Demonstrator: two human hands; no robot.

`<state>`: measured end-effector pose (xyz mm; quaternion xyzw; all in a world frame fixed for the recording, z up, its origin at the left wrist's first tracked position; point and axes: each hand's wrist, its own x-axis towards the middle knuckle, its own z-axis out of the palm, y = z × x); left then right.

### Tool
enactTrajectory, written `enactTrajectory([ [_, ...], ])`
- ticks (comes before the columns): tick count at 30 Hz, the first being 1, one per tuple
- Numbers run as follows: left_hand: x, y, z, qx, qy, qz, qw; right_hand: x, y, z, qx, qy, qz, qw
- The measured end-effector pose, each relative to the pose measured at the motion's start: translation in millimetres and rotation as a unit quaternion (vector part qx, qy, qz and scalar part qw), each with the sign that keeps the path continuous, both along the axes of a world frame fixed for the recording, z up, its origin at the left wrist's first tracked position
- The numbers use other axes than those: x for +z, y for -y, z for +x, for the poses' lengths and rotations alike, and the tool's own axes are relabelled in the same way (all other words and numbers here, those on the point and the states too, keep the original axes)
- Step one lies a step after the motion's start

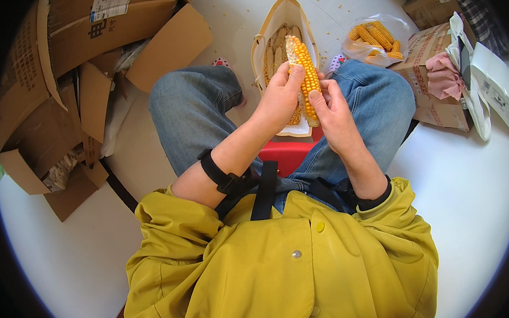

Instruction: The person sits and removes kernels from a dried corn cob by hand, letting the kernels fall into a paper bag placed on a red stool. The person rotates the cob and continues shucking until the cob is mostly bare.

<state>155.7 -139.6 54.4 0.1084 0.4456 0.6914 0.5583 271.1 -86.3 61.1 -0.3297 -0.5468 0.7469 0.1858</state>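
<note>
A partly shelled ear of dried yellow corn [307, 63] is held at a slant between my two hands, above the paper bag. My left hand [280, 91] grips its left side, thumb lying across the kernels. Lower on the ear, my right hand [332, 106] holds the right side, thumb pressed near the lower end. Bare pale cob shows along the left edge and at the upper tip. Between my knees stands the open paper bag [286, 10] with a white lining. Inside are several stripped cobs [280, 42] and loose kernels [295, 118], partly hidden by my hands.
A clear plastic bag [352, 52] of several corn ears [374, 34] sits beyond my right knee. Cardboard boxes [421, 75] stand at right, a pink cloth [444, 76] on one. Opened cartons [113, 41] pile up at left. Kernels dot the floor [231, 28].
</note>
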Motion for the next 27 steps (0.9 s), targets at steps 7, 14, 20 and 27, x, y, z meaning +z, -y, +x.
enactTrajectory([
  [7,0.6,1.1,1.7,-0.005,-0.011,0.002,1.000,-0.4,-1.1,1.2,0.001,-0.002,-0.001,1.000],
  [14,-6.1,3.1,2.5,-0.010,-0.078,-0.041,0.996,-2.3,-1.4,-0.3,-0.003,-0.008,0.007,1.000],
  [20,-9.1,6.2,6.8,-0.025,-0.101,-0.040,0.994,-2.1,-0.8,0.3,-0.014,-0.013,-0.010,1.000],
  [27,-7.5,6.8,6.9,-0.005,-0.062,-0.025,0.998,-1.3,-1.6,0.7,-0.015,-0.007,-0.013,1.000],
])
